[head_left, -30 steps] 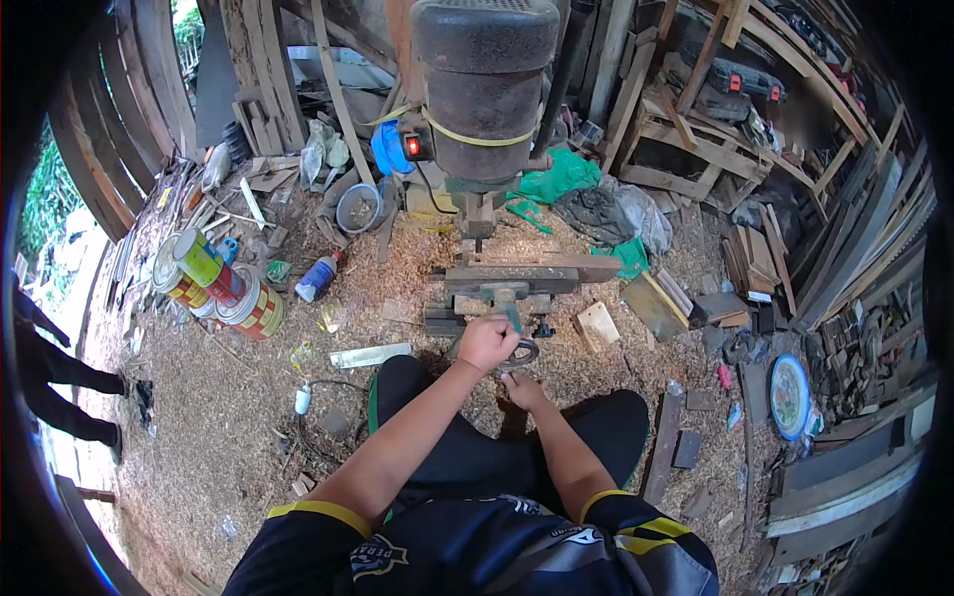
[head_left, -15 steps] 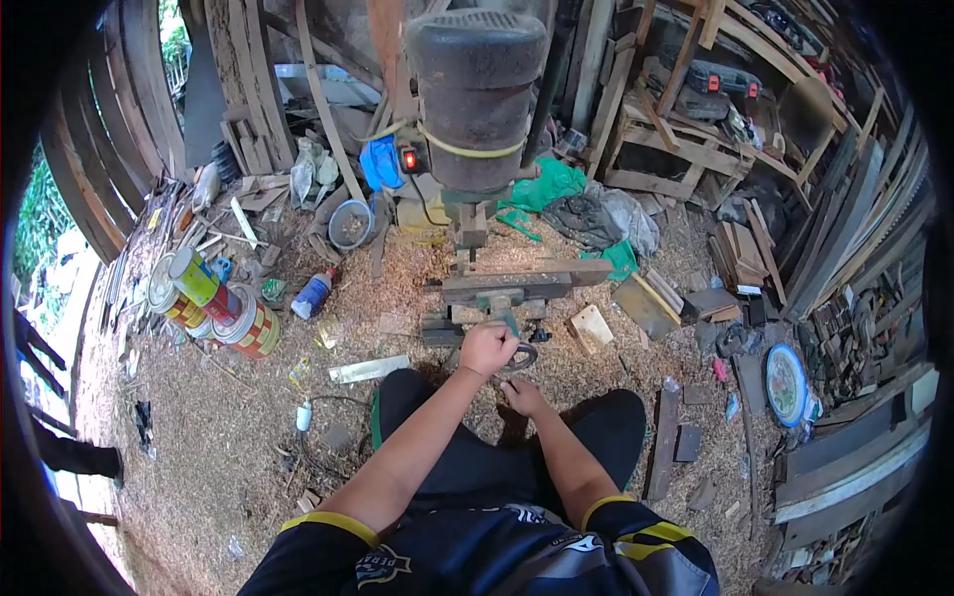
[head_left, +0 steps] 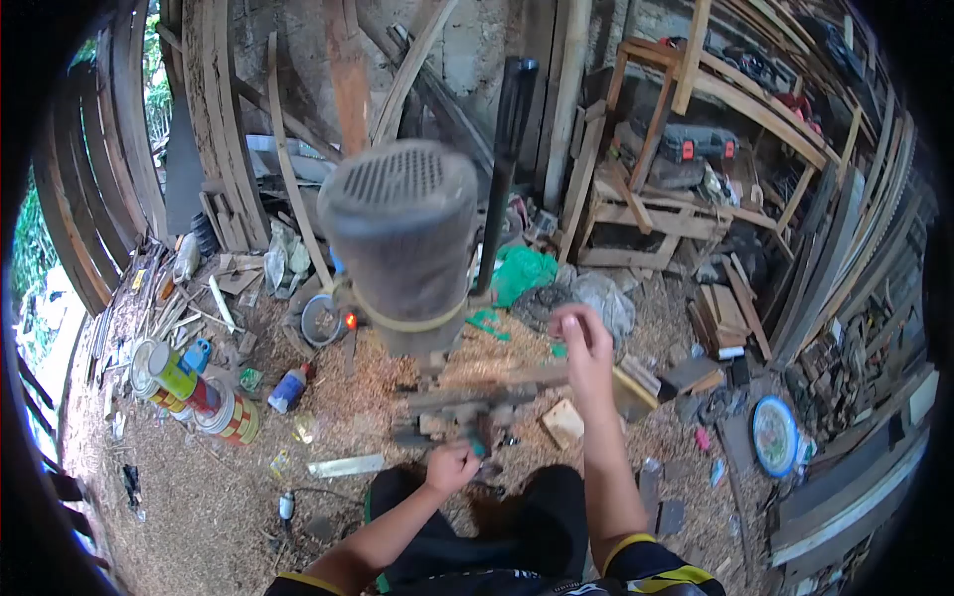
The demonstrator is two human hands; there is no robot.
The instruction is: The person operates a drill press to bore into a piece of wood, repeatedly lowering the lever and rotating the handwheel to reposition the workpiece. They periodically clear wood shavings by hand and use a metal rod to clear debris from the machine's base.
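Observation:
My left hand (head_left: 452,465) is closed in a fist at the front of a machine vise, beside its green part (head_left: 479,445). What the fingers hold is hidden. My right hand (head_left: 586,348) is raised to the right of the machine, fingers loosely bent and apart, with nothing visible in it. Between and beyond my hands stands a drill-press-like machine with a large grey motor (head_left: 402,243), blurred, a yellow belt-like band round its lower part. A red light (head_left: 351,321) glows at its left. Below it, wooden pieces (head_left: 467,399) lie across the vise.
Wood shavings cover the ground. A wood block (head_left: 563,424) lies right of the vise, a pale wood strip (head_left: 345,466) to the left. Paint cans (head_left: 229,412) and a blue-labelled bottle (head_left: 289,388) stand left. A black post (head_left: 505,169) rises behind the motor. Planks lean at the right.
My right hand has left the vise's front and risen forward to the right. My left hand stays low at the vise. The view has tilted up, and the motor appears lower and further left.

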